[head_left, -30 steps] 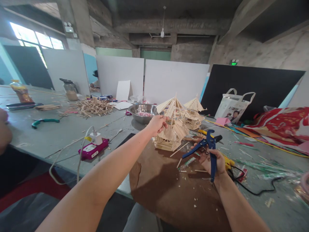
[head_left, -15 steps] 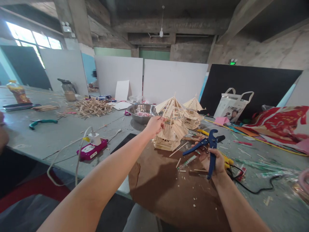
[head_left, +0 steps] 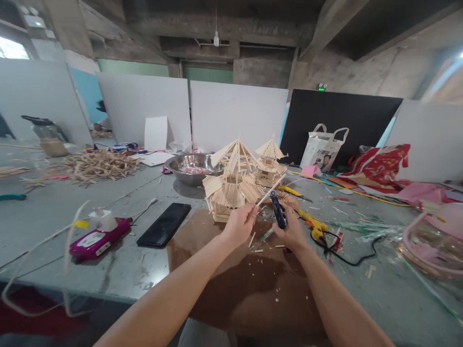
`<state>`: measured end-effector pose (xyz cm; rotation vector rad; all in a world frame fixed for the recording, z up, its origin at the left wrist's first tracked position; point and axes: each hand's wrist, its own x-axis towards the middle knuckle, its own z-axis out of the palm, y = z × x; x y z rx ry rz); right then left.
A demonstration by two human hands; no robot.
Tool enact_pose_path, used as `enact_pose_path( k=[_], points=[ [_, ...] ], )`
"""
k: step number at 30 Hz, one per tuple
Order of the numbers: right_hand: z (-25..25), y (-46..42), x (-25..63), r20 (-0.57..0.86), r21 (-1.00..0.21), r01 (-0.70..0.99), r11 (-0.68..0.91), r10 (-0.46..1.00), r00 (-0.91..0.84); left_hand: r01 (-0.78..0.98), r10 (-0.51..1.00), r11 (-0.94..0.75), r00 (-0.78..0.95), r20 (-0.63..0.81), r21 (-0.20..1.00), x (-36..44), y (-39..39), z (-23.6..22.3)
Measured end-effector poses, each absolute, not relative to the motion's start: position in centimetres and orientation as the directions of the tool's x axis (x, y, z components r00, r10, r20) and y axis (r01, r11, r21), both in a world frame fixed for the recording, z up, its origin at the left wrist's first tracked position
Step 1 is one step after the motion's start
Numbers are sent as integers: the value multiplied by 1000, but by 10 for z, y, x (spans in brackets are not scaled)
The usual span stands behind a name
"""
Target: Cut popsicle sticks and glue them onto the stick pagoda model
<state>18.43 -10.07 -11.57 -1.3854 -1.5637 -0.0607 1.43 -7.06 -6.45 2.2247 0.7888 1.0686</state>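
Left grip [head_left: 240, 222] has come down from the eaves of the nearer stick-built pavilion model [head_left: 231, 193] toward the right grip [head_left: 291, 230], whose blue hand cutter [head_left: 278, 211] has turned edge-on to the view. Thumb and fingers of the left grip are pinched together on a thin wooden stick [head_left: 272, 188] slanting up to the right; the right grip is wrapped round the cutter, just beside that stick, though whether the blades touch it I cannot tell. That model stands just beyond the left grip, a second pavilion model [head_left: 269, 168] farther beyond. A black smartphone [head_left: 164, 225] lies on the bench [head_left: 144, 195] left of the left grip; a yellow glue gun [head_left: 317, 227] lies right of the right grip. Stick offcuts [head_left: 252, 240] dot the brown board [head_left: 253, 303] below both grips.
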Motion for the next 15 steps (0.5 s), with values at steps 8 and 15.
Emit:
enact_pose_path(
  k=[8,15],
  points=[
    [-116,-100,184,584,-448,827,340,812,-17,326,697,-679,569,437,658,19,-65,-84],
    [-116,-105,182,521,-414,861,294,853,-40,375,636,-750,636,437,545,16,-56,-96]
  ],
)
